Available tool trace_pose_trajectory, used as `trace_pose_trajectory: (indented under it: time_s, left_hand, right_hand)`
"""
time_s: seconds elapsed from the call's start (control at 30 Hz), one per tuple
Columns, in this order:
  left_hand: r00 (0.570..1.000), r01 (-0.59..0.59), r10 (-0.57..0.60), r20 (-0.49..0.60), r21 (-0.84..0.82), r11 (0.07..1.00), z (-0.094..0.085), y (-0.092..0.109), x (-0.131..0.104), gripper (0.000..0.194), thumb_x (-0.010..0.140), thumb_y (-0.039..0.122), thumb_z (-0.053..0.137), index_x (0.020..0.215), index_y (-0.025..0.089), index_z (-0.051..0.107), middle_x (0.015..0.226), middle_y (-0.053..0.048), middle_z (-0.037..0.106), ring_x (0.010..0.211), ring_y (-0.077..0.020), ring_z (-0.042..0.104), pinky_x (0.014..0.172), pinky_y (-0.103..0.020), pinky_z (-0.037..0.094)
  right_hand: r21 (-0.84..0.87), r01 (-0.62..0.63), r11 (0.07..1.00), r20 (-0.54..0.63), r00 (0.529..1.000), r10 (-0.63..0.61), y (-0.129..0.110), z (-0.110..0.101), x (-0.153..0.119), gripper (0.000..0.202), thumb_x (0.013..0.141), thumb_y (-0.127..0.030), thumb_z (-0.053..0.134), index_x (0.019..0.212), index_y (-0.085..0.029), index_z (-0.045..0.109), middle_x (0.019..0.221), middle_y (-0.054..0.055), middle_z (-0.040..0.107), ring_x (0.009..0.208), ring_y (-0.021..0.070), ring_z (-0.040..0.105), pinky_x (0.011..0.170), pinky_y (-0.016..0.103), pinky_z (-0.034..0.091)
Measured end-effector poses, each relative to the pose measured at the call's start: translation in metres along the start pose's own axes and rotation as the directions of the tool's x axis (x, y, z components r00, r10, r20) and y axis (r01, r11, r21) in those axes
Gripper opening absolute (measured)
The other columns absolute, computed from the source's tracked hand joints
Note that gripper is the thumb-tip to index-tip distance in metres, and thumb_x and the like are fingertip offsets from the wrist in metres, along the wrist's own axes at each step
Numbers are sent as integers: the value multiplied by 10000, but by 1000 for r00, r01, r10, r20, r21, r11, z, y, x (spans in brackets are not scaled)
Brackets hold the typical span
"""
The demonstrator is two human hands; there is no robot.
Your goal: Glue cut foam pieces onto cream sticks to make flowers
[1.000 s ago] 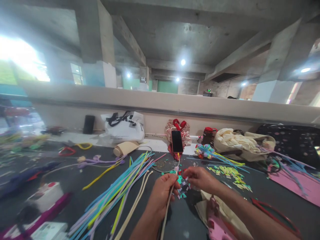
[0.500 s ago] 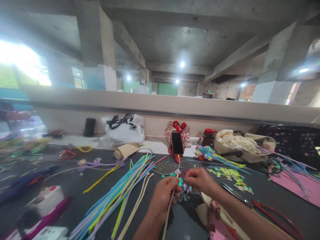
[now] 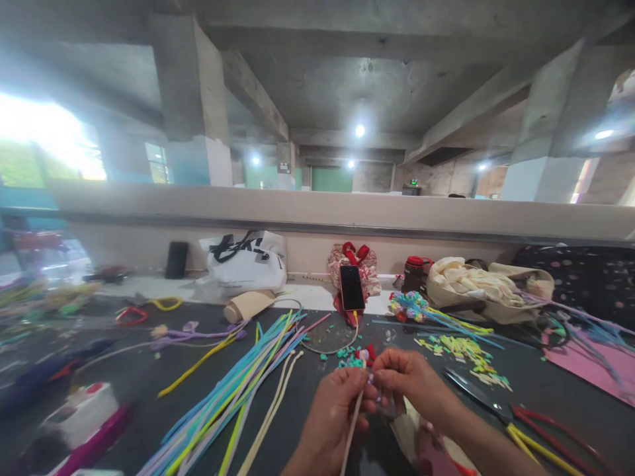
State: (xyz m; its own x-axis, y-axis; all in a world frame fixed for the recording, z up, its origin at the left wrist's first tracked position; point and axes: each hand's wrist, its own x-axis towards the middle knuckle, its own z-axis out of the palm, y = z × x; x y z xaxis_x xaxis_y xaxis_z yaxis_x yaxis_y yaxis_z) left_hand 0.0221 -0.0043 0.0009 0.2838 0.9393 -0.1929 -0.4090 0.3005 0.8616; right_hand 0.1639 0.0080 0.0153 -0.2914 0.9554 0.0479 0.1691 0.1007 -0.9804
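Note:
Pinched in my left hand is a long cream chenille stem, which slants down toward me. A small pale pink tip shows at its upper end. My right hand is closed just to the right, its fingertips meeting those of my left hand by the stem. Small lilac bits show around the right fingertips, but whatever they grip is too small to make out. Behind the hands lie teal cut pieces and a few red ones.
Blue, lilac and yellow chenille stems lie in a bundle at left, beside two cream stems. Scissors and yellow-green pieces are at right. A phone leans on a patterned bag, with a cable running from it.
My left hand and the stem have shifted right and slightly down. My right hand has closed in, so that its fingertips now meet the left ones; a gap stood between them before.

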Motion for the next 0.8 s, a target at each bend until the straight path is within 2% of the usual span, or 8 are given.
trace_pose_trajectory:
  time_s: [0.13, 0.27, 0.47, 0.63, 0.8]
  left_hand:
    - [1000, -3, 3, 3, 15, 1000, -1, -6, 3, 291, 585, 371, 686, 673, 129, 551, 547, 4, 573, 390, -46, 457, 316, -124, 295]
    - [1000, 13, -14, 25, 63, 998, -2, -7, 5, 293, 599, 383, 674, 669, 127, 548, 535, 8, 569, 374, -41, 448, 313, -124, 308]
    - [998, 33, -42, 54, 153, 988, 3, -8, 2, 299, 592, 398, 667, 624, 135, 529, 500, 12, 554, 348, -43, 437, 302, -125, 304]
    - [988, 101, -119, 98, 170, 980, 4, -9, -1, 281, 598, 384, 656, 595, 146, 507, 465, 29, 528, 318, -35, 414, 286, -121, 286]
    - [995, 89, -98, 35, 190, 978, 5, -13, 4, 286, 586, 397, 636, 566, 143, 506, 432, 35, 512, 291, -33, 384, 277, -132, 275]
  right_hand:
    - [-46, -3, 999, -31, 1000, 1, 10, 2, -2, 150, 678, -296, 553, 648, -152, 523, 494, -49, 542, 390, 79, 500, 334, 159, 308]
    - [-16, 0, 1000, -44, 999, 0, 18, -2, -1, 165, 691, -310, 550, 643, -159, 505, 481, -59, 512, 380, 76, 486, 331, 157, 297]
    - [116, -7, 993, 46, 999, 2, 12, -7, -10, 170, 696, -308, 571, 659, -150, 522, 482, -55, 514, 385, 57, 459, 353, 148, 287]
    - [211, -52, 976, 146, 989, 22, 11, -10, -15, 218, 650, -339, 620, 654, -133, 548, 501, -42, 536, 375, 52, 463, 353, 146, 304]
    - [209, -56, 976, 116, 993, 32, 15, -13, -10, 213, 629, -330, 640, 632, -130, 566, 472, -45, 540, 369, 62, 484, 339, 144, 315]
